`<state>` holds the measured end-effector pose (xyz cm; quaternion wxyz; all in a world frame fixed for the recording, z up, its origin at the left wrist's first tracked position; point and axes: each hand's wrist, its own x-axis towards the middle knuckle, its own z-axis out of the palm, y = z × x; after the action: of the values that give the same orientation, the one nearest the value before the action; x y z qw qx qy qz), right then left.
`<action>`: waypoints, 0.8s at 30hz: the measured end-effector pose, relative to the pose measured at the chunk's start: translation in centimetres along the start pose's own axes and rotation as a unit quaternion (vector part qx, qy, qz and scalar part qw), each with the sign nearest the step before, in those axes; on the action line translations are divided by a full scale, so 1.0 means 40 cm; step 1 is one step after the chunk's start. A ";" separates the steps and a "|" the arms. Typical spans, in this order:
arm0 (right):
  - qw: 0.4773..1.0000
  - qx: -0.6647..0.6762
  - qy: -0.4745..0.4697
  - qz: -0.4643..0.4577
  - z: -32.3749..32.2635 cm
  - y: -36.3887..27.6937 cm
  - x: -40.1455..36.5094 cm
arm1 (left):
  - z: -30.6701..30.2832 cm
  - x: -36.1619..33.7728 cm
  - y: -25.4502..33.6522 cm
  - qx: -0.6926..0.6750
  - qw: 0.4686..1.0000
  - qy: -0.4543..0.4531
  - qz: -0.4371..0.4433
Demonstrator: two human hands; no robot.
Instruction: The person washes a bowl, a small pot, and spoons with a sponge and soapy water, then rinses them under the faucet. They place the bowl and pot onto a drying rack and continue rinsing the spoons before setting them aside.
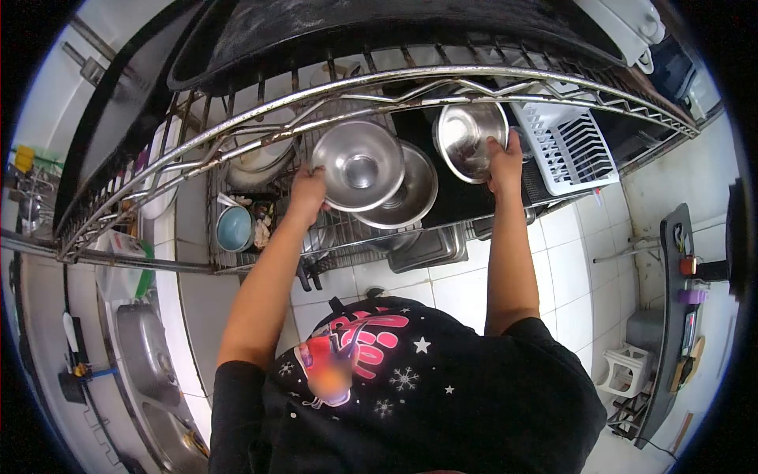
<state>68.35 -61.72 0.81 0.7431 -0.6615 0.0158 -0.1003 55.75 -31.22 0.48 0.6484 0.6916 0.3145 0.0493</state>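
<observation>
My left hand (309, 192) grips the left rim of a wide stainless steel mixing bowl (359, 164), thumb on top. The bowl is tilted with its inside facing me. It overlaps a second steel bowl (418, 189) on the rack. In my right hand (504, 163) is the right edge of a deeper shiny steel bowl (466, 138), also tilted; its far rim is partly hidden by the rack's upper rail. Right of it stands a white dish drainer (570, 150).
Above the bowls runs the rusty metal rail (410, 88) of the wire rack. A blue bowl (235, 229) and a pale round container (264, 150) sit at the left of the shelf. Metal trays (430, 251) lie lower down. A steel sink (148, 355) is at far left, a white stool (626, 369) at right.
</observation>
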 end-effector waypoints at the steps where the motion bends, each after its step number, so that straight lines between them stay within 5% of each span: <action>1: 1.000 -0.006 -0.015 0.000 0.005 -0.012 -0.003 | 0.017 -0.008 -0.002 0.050 0.999 -0.023 0.002; 7: 0.983 -0.138 -0.076 -0.093 0.044 0.056 0.001 | 0.058 -0.004 -0.070 0.421 0.901 -0.038 0.092; 10: 0.959 -0.239 -0.048 -0.147 0.086 0.071 -0.017 | 0.062 -0.016 -0.076 0.336 0.934 -0.125 -0.002; 15: 0.893 -0.414 -0.161 -0.072 0.175 0.065 -0.103 | 0.065 -0.004 -0.113 0.097 0.971 -0.196 -0.092; 16: 0.840 -0.480 -0.188 -0.169 0.186 0.098 -0.108 | 0.057 -0.009 -0.107 0.055 0.970 -0.207 -0.115; 20: 0.839 -0.497 -0.165 -0.149 0.183 0.119 -0.143 | 0.003 -0.039 -0.129 0.019 0.983 -0.154 -0.097; 24: 0.828 -0.444 -0.169 -0.299 0.166 0.112 -0.165 | -0.129 -0.126 -0.120 -0.050 0.984 -0.156 -0.073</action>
<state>63.49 -53.60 -3.48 0.2943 -0.8990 -0.2653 -0.1866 47.50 -29.44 -1.45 0.7250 0.6327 0.2565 -0.0910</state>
